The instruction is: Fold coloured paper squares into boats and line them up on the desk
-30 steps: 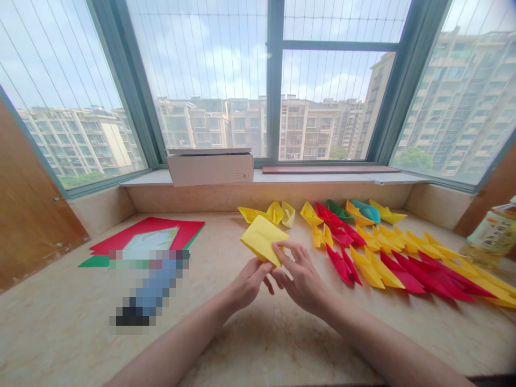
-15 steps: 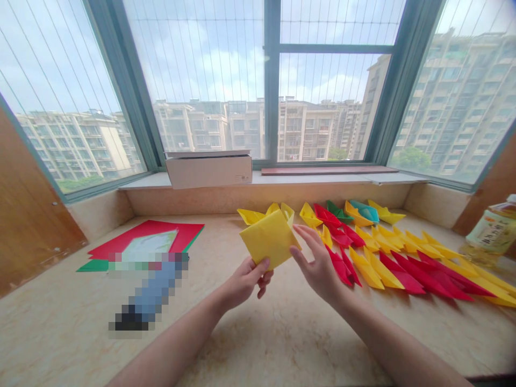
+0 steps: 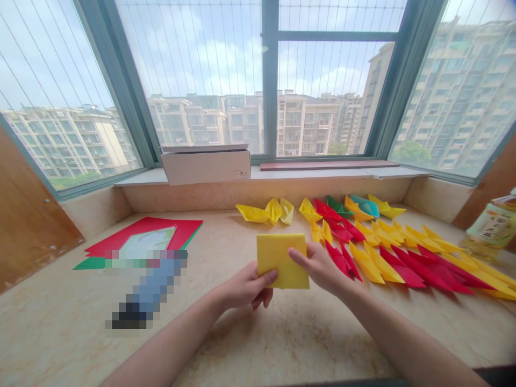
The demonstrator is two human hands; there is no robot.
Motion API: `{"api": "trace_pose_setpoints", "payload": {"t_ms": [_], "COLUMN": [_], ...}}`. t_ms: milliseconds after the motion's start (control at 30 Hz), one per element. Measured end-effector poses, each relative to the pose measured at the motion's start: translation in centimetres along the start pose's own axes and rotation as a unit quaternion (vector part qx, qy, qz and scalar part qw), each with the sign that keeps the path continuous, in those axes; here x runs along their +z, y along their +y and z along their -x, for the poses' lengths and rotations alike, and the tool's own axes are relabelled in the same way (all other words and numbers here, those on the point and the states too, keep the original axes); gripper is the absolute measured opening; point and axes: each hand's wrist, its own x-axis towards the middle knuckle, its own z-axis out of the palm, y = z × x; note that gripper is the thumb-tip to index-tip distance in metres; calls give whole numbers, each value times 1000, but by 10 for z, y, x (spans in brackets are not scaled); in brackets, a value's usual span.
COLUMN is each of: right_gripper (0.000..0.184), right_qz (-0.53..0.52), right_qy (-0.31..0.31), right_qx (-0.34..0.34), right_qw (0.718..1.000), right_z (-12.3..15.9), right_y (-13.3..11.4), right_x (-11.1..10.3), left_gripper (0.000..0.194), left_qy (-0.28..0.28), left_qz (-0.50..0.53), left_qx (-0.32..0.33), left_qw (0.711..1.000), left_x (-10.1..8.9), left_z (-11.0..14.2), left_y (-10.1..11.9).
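- The left hand (image 3: 246, 285) grasps the lower-left edge of a folded square of yellow paper (image 3: 282, 260), its thumb across the face and its fingers curled behind. The right hand (image 3: 318, 267) pinches the right edge. Held from both sides, the square stays flat, and its layers appear kept together.
- The yellow square is held between the hands, apparently just above a pale marble-patterned desk (image 3: 290, 336) that runs beneath both forearms.
- Left of the hands lies a pixelated object (image 3: 149, 290), too blurred to identify. Just beyond it are flat sheets of red and green paper (image 3: 161, 228), probably set aside as unfolded stock.
- Right of the hands, long red and yellow paper boats (image 3: 423, 274) lie closely side by side, sorted by colour and kept clear of the working space.
- Farther back stand small yellow paper boats (image 3: 262, 213) and a teal paper boat (image 3: 365, 206).
- A green-labelled plastic bottle (image 3: 494, 226) stands at the desk's right end.
- Farthest, a white cardboard box (image 3: 205, 165) sits on the window ledge (image 3: 322, 173) before a green-framed window (image 3: 270, 80).
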Motion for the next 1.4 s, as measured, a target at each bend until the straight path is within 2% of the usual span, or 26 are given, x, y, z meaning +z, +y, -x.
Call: {"api": "trace_pose_setpoints", "payload": {"t_ms": [67, 200, 267, 400, 533, 667, 733, 833, 933, 1000, 1167, 1300, 1400], "right_gripper": [50, 50, 54, 57, 58, 67, 69, 73, 78, 78, 74, 60, 44], "right_qz": [-34, -52, -48, -38, -14, 68, 109, 135, 140, 153, 155, 128, 158], "right_qy": [5, 57, 57, 57, 63, 117, 132, 121, 74, 54, 91, 82, 79], "right_qx": [12, -18, -25, -38, -22, -21, -21, -37, -55, -51, -51, -93, -125], "right_qw": [999, 997, 997, 997, 998, 991, 985, 983, 986, 985, 982, 984, 976], "right_z": [0, -1, -2, -3, -3, -2, -1, 0, -1, -2, -4, -6, -6], "right_y": [0, 1, 1, 3, 5, 7, 8, 12, 15, 16, 17, 17, 16], "right_x": [1, 3, 2, -2, -4, -6, -7, -8, -12, -14, -12, -11, -12], "left_gripper": [55, 59, 61, 61, 60, 60, 60, 61, 64, 63, 61, 56, 50], "left_qy": [-3, 96, 119, 76, 45, 20, 24, 63, 110, 121, 143, 216, 283], "left_qz": [4, -27, -46, -80, -90, -102, -92, -67, -62, -70, -43, 12, 52], "left_qx": [0, 34, 45, 40, 40, 34, 23, 16, 27, 27, 31, 72, 100], "left_qw": [1000, 994, 991, 993, 994, 994, 995, 996, 992, 990, 988, 974, 952], "left_x": [2, 1, -1, -5, -10, -15, -17, -18, -18, -19, -19, -20, -22], "left_z": [0, -4, -4, -1, 4, 5, 5, 3, 2, 2, 2, 0, -2], "left_y": [2, 4, 5, 8, 9, 7, 5, 3, 4, 5, 5, 10, 15]}}
